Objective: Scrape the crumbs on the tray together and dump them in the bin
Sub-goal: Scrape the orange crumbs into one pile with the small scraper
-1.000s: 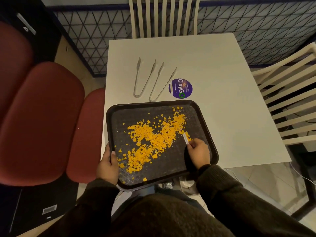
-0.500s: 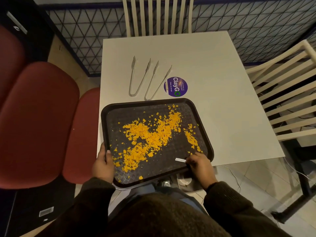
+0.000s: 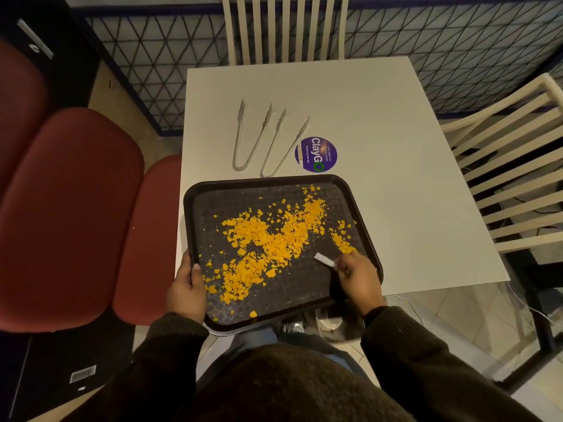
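A dark tray lies at the near edge of the white table, overhanging it toward me. Orange crumbs spread in a diagonal band across it, with a smaller strip near the right rim. My left hand grips the tray's left rim. My right hand rests at the near right corner and pinches a small white scraper, whose tip points left toward the crumbs. No bin is in view.
Two metal tongs and a purple round sticker lie on the table behind the tray. Red padded seats stand at the left. Cream slatted chairs stand behind and at the right.
My right hand dragged the scraper from mid-tray back to the near right corner, leaving a strip of crumbs by the right rim, then shifted slightly inward. The left hand kept its hold.
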A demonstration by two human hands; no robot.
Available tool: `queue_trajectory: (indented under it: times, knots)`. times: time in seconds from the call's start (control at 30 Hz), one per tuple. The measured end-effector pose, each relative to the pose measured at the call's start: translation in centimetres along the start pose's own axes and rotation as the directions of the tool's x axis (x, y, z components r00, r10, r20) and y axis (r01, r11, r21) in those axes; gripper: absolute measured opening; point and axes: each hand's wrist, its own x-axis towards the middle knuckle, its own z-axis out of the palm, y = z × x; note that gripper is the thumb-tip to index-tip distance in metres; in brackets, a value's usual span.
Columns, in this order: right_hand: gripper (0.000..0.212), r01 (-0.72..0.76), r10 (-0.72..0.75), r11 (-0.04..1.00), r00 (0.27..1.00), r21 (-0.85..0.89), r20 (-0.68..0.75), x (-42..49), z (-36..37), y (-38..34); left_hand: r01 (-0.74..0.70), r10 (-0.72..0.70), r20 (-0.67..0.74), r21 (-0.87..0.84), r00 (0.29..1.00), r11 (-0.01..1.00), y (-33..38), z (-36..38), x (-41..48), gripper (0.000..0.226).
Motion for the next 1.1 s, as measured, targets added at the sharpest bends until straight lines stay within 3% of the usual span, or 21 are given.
queue_trajectory:
  times: [0.07,0.13,0.3,0.37,0.57,0.8,0.9,1.03,1.1]
  knots:
    - [0.007,0.253,-0.25,0.968,0.957,-0.002,0.149,-1.5,0.0,-1.3,0.005,-0.005,-0.004,-0.037,1.0,0.999,0.1,-0.1,-0.1,0.044]
    - [0.01,0.427,-0.411,0.904,0.874,-0.007,0.257,-2.6,0.3,-2.1,0.01,-0.01,-0.004,-0.057,1.0,0.998,0.0,0.0,-0.2,0.043]
    - [0.009,0.537,-0.521,0.843,0.803,0.029,0.291,-2.9,1.9,-4.5,0.012,-0.014,-0.031,-0.066,0.999,0.998,-0.6,0.1,0.0,0.043]
    - [0.009,0.498,-0.489,0.866,0.83,0.039,0.269,-2.4,2.7,-5.5,0.019,-0.022,-0.044,-0.075,0.999,0.997,-0.5,0.0,-0.1,0.043]
    - [0.008,0.111,-0.13,0.983,0.983,0.144,0.128,-0.2,2.8,-6.3,0.017,-0.021,-0.031,-0.118,0.999,0.993,-0.2,-0.1,-0.7,0.042]
    - [0.007,-0.195,0.192,0.965,0.981,0.176,0.034,1.4,1.9,-4.0,0.012,-0.014,-0.018,-0.091,1.0,0.996,-0.7,-0.1,-0.6,0.043]
    - [0.008,-0.132,0.128,0.98,0.991,0.151,0.036,0.6,1.5,-3.7,-0.001,0.0,-0.016,-0.082,1.0,0.997,-0.5,-0.2,-0.5,0.043]
    - [0.006,0.155,-0.16,0.987,0.974,0.038,0.162,-1.4,2.0,-4.0,0.003,-0.005,-0.027,-0.086,1.0,0.996,-0.6,-0.1,-0.3,0.043]
    - [0.006,0.207,-0.209,0.978,0.965,0.029,0.161,-1.7,2.5,-4.1,0.004,-0.007,-0.028,-0.088,1.0,0.996,-0.6,0.0,-0.2,0.043]
